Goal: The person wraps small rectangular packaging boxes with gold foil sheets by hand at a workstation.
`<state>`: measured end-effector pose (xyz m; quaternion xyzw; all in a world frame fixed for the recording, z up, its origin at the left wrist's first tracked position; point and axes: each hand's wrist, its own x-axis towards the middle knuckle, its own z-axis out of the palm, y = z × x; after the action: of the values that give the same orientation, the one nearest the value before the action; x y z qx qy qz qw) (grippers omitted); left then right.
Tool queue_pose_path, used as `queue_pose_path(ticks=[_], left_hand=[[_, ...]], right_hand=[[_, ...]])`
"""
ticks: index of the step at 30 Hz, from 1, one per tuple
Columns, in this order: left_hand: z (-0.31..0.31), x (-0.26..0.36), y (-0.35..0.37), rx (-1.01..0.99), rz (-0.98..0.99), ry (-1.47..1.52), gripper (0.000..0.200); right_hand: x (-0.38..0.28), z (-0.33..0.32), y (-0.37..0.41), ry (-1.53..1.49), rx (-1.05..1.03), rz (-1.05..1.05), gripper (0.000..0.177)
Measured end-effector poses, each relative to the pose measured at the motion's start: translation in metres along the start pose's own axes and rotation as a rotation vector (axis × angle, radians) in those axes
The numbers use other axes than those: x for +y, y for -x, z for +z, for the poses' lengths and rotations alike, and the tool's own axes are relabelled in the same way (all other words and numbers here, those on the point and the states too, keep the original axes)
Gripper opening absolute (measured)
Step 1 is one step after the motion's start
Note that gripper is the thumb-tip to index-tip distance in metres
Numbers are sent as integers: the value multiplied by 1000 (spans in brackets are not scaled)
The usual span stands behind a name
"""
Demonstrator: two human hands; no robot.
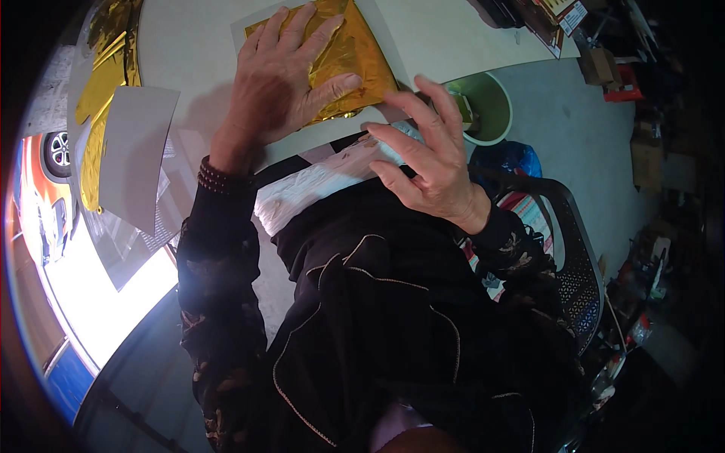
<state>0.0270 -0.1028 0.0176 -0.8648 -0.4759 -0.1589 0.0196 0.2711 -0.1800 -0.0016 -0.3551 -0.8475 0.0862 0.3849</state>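
Observation:
Gold foil [362, 68] lies on a grey sheet [249, 29] at the table's near edge. My left hand [279, 83] rests flat on the foil's left part, fingers spread. Just off the foil's lower right corner, my right hand [434, 155] is raised with its fingers apart and bent, holding nothing that I can see. Beneath it, a crumpled white cloth [317, 181] lies across my lap.
The pale table [189, 45] holds more gold foil [94, 98] and a grey card [136, 151] at the left. A green bin [495, 109] stands right of the table edge, near a chair [578, 279]. Dark items [521, 15] sit at the upper right.

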Motion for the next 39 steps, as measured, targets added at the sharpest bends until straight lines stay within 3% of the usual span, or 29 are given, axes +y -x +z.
queue_pose_path(ticks=[7,10,17,21,29,39], left_hand=[[21,-9,4,166,36,-13,75],[22,-9,4,157,31,-33,75],[17,-7,2,128,26,-73,79],[-6,2,1,-3,-26,81,78],[-5,2,0,-22,-42,57,78],[-4,0,0,-35,-32,63,83]], right_hand=[[-45,-49,-29,-704,-136,140,27],[-33,-42,-34,-161,-159,-19,27],[-15,-26,-33,-32,-358,74,30],[-14,-21,-35,-28,-327,42,28],[-12,-15,-38,38,-344,24,27],[-17,-9,-27,139,-391,30,47]])
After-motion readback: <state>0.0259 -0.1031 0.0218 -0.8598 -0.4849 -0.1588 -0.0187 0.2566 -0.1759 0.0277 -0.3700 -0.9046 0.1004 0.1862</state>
